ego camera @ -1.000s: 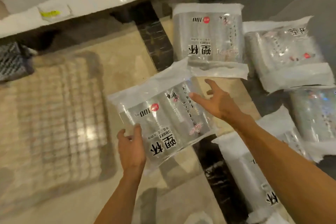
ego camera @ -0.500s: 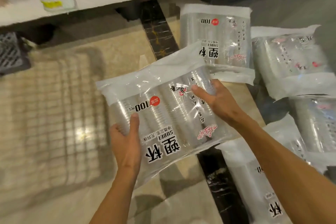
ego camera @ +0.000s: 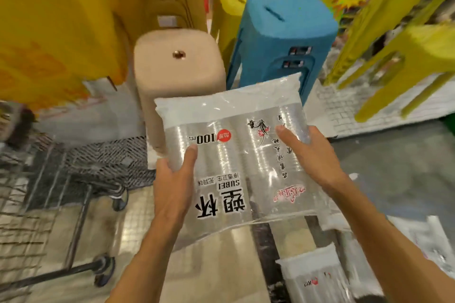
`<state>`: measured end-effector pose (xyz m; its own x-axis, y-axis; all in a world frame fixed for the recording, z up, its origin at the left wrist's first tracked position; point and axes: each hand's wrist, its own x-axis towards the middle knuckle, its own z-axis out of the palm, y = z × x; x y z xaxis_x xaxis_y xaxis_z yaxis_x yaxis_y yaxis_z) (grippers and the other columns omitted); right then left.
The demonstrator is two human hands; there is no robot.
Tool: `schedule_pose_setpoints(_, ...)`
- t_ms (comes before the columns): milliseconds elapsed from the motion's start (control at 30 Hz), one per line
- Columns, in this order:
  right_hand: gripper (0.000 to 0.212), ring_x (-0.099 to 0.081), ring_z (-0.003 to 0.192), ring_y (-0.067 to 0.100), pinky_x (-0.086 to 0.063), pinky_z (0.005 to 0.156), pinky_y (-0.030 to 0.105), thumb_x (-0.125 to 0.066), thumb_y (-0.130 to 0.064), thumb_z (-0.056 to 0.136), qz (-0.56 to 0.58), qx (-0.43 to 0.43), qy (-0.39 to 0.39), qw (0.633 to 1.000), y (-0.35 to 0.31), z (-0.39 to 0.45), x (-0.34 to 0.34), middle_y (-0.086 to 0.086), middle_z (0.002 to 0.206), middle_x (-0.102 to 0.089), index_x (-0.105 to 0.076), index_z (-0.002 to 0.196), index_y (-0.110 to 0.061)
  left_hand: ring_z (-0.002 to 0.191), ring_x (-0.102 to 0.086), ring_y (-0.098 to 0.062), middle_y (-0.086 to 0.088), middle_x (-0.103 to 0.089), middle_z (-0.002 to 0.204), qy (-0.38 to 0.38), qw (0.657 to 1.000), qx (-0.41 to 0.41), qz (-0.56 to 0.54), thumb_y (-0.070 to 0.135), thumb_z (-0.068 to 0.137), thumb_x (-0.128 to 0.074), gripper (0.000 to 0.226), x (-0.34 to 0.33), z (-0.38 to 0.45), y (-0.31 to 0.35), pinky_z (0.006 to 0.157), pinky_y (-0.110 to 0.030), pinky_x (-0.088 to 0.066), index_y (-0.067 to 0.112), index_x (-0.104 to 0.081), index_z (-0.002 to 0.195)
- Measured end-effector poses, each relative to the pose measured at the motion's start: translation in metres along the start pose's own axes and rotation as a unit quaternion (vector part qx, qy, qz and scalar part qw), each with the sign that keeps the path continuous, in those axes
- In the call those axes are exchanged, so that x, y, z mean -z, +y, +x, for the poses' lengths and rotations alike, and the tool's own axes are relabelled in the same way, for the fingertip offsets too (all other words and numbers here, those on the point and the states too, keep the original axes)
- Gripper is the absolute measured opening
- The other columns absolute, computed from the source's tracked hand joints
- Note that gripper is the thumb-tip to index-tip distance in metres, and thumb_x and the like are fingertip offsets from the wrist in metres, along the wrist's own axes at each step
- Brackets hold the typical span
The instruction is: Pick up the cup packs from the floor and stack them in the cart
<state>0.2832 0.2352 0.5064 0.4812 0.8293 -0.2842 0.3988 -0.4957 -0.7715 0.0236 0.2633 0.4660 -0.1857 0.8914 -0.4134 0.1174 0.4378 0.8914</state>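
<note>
I hold a clear plastic cup pack (ego camera: 236,152) with black and red print in the air in front of me, well above the floor. My left hand (ego camera: 176,174) grips its left edge, thumb on top. My right hand (ego camera: 312,155) grips its right side, thumb across the front. The wire cart (ego camera: 56,179) stands at the left, its mesh basket lower than the pack and to the left of it. More cup packs (ego camera: 317,275) lie on the floor at the lower right.
A beige stool (ego camera: 177,76) and a stack of blue stools (ego camera: 283,37) stand right behind the pack. Yellow stools (ego camera: 398,39) hang at the right, yellow goods at the left. The cart's wheels (ego camera: 105,270) rest on the tiled floor at the lower left.
Both hands closed on the pack and lifted it off the floor. The view swung up from the floor to the stools and the cart.
</note>
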Motion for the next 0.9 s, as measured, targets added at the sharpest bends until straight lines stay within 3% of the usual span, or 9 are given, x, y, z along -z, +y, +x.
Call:
schedule_pose_setpoints(100, 0.072, -0.071, 0.1, 0.013, -0.054, 0.085, 0.04, -0.061, -0.091, 0.075, -0.002, 0.048, -0.007, 0.999, -0.123, -0.029, 0.025, -0.012, 0.109, -0.074, -0.066, 0.119, -0.033, 0.082, -0.053, -0.006, 0.009, -0.056, 0.097, 0.02, 0.999, -0.025, 0.0, 0.062, 0.092, -0.06, 0.06, 0.062, -0.021, 0.11, 0.063, -0.028, -0.039, 0.01, -0.055, 0.121)
schedule_pose_setpoints(167, 0.066, -0.066, 0.099, 0.01, -0.05, 0.079, 0.035, -0.062, -0.087, 0.079, 0.0, 0.072, -0.018, 0.997, -0.2, -0.05, 0.031, -0.014, 0.109, -0.069, -0.063, 0.116, -0.032, 0.08, -0.053, -0.009, 0.005, -0.055, 0.097, 0.035, 0.998, -0.042, -0.009, 0.062, 0.093, -0.058, 0.059, 0.109, -0.034, 0.171, 0.062, -0.03, -0.039, 0.01, -0.054, 0.119)
schedule_pose_setpoints(300, 0.073, -0.065, 0.105, 0.02, -0.049, 0.089, 0.042, -0.062, -0.09, 0.073, 0.0, 0.13, -0.034, 0.991, -0.33, -0.093, 0.018, -0.012, 0.107, -0.069, -0.066, 0.114, -0.029, 0.086, -0.061, -0.019, -0.007, -0.065, 0.107, 0.066, 0.994, -0.071, -0.042, 0.083, 0.079, -0.057, 0.078, 0.212, -0.055, 0.251, 0.069, -0.037, -0.047, 0.015, -0.058, 0.119)
schedule_pose_setpoints(367, 0.076, -0.065, 0.108, 0.021, -0.048, 0.092, 0.041, -0.064, -0.089, 0.073, -0.002, 0.154, -0.057, 0.986, -0.383, -0.114, -0.002, -0.012, 0.111, -0.07, -0.066, 0.12, -0.029, 0.096, -0.061, -0.017, 0.0, -0.062, 0.111, 0.102, 0.991, -0.072, -0.053, 0.082, 0.08, -0.057, 0.077, 0.263, -0.07, 0.278, 0.082, -0.044, -0.05, 0.018, -0.054, 0.121)
schedule_pose_setpoints(433, 0.084, -0.069, 0.106, 0.022, -0.053, 0.097, 0.043, -0.064, -0.092, 0.065, 0.003, 0.178, -0.082, 0.981, -0.427, -0.138, -0.025, -0.01, 0.11, -0.073, -0.067, 0.119, -0.028, 0.099, -0.056, -0.014, 0.006, -0.055, 0.109, 0.14, 0.986, -0.074, -0.051, 0.074, 0.088, -0.055, 0.065, 0.313, -0.085, 0.295, 0.085, -0.044, -0.05, 0.018, -0.048, 0.121)
schedule_pose_setpoints(500, 0.082, -0.071, 0.102, 0.022, -0.055, 0.098, 0.047, -0.067, -0.09, 0.067, 0.006, 0.204, -0.115, 0.972, -0.466, -0.159, -0.051, -0.007, 0.11, -0.075, -0.068, 0.117, -0.026, 0.092, -0.055, -0.013, 0.006, -0.054, 0.104, 0.178, 0.98, -0.083, -0.038, 0.072, 0.09, -0.053, 0.066, 0.359, -0.096, 0.307, 0.074, -0.037, -0.046, 0.013, -0.05, 0.119)
schedule_pose_setpoints(633, 0.078, -0.071, 0.097, 0.02, -0.055, 0.089, 0.041, -0.067, -0.09, 0.071, -0.01, 0.247, -0.183, 0.952, -0.529, -0.187, -0.112, -0.007, 0.106, -0.075, -0.07, 0.114, -0.025, 0.096, -0.066, -0.025, -0.006, -0.068, 0.111, 0.251, 0.964, -0.071, -0.05, 0.1, 0.063, -0.047, 0.103, 0.442, -0.104, 0.312, 0.082, -0.046, -0.055, 0.017, -0.062, 0.122)
schedule_pose_setpoints(733, 0.104, -0.075, 0.096, 0.028, -0.06, 0.091, 0.051, -0.057, -0.107, 0.052, -0.036, 0.291, -0.232, 0.928, -0.571, -0.203, -0.167, -0.002, 0.1, -0.079, -0.073, 0.11, -0.022, 0.073, -0.057, -0.019, -0.007, -0.063, 0.096, 0.304, 0.947, -0.06, -0.084, 0.096, 0.067, -0.048, 0.096, 0.489, -0.108, 0.303, 0.061, -0.035, -0.049, 0.008, -0.057, 0.105)
schedule_pose_setpoints(900, 0.104, -0.075, 0.098, 0.029, -0.059, 0.094, 0.052, -0.057, -0.107, 0.049, -0.061, 0.34, -0.319, 0.882, -0.622, -0.221, -0.261, -0.002, 0.102, -0.079, -0.073, 0.108, -0.023, 0.061, -0.04, -0.012, -0.002, -0.045, 0.081, 0.393, 0.912, -0.038, -0.115, 0.087, 0.078, -0.051, 0.078, 0.547, -0.102, 0.281, 0.051, -0.028, -0.038, 0.01, -0.048, 0.09)
